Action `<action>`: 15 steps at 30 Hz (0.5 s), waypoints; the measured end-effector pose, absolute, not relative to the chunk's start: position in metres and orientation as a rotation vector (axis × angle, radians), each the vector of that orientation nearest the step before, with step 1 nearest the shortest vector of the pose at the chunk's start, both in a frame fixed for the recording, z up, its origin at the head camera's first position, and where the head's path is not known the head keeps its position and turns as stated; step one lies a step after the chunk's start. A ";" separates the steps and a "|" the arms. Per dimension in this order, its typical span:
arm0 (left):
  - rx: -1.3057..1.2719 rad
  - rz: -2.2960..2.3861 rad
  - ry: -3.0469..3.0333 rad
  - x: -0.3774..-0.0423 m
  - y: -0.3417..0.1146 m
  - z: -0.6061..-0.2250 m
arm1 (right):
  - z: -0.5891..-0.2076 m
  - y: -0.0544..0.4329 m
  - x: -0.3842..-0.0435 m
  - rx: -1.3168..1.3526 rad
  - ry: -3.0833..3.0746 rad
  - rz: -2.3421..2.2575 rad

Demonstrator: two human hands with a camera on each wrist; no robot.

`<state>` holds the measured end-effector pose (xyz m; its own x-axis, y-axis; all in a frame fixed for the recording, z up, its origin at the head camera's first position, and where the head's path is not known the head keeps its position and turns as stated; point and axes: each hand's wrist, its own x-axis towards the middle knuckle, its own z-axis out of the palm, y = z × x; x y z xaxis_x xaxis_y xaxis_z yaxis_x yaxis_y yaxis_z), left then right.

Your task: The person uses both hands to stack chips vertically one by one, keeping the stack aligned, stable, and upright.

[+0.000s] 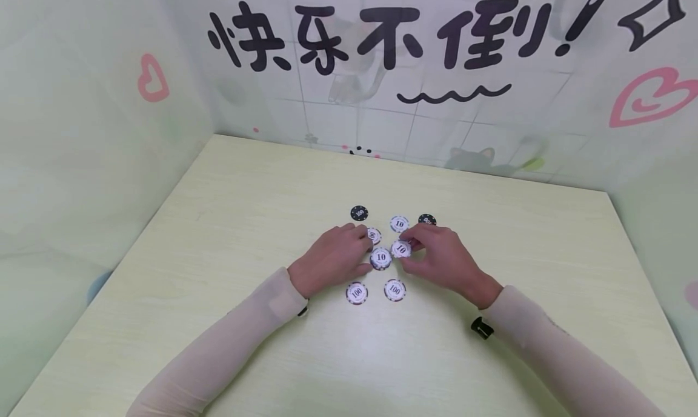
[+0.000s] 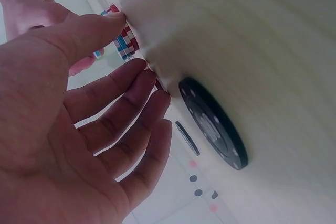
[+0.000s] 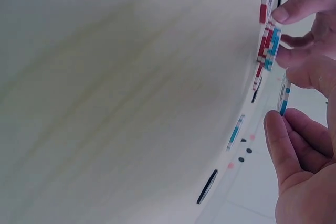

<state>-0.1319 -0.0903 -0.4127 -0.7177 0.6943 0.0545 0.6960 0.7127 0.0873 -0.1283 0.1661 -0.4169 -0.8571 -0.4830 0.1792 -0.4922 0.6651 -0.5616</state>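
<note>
Poker chips lie around both hands. My right hand (image 1: 448,256) pinches a white "10" poker chip (image 1: 401,249) between thumb and fingertips; in the right wrist view this chip (image 3: 284,98) stands off the table and shows a blue-and-white edge. Beside it is a short stack of poker chips (image 1: 380,258), a "10" on top, with red edges (image 3: 265,44) below blue ones. My left hand (image 1: 334,256) holds the stack's side between thumb and index finger, the other fingers loosely bent. A "100" chip (image 1: 373,236) is partly hidden behind the left fingertips.
Two white "100" chips (image 1: 357,293) lie nearer me. Farther back are a black "100" chip (image 1: 359,213), a white "10" chip (image 1: 399,224) and another black chip (image 1: 427,219), partly covered by the right hand. Printed curtains (image 1: 327,120) border the pale table (image 1: 262,193).
</note>
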 end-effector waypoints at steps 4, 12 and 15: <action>-1.182 -0.155 -2.875 -0.132 -0.091 -0.414 | -0.418 0.158 -0.128 0.879 -2.840 0.963; -1.181 -0.133 -2.886 -0.132 -0.090 -0.414 | -0.419 0.149 -0.127 0.917 -2.830 0.952; -1.177 -0.135 -2.890 -0.132 -0.090 -0.413 | -0.420 0.146 -0.127 0.945 -2.812 0.944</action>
<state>-0.1322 -0.0898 -0.4134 -0.7159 0.6965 0.0492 0.6980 0.7123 0.0730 -0.1273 0.1463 -0.4203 -0.8155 -0.5395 0.2095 -0.5567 0.6322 -0.5390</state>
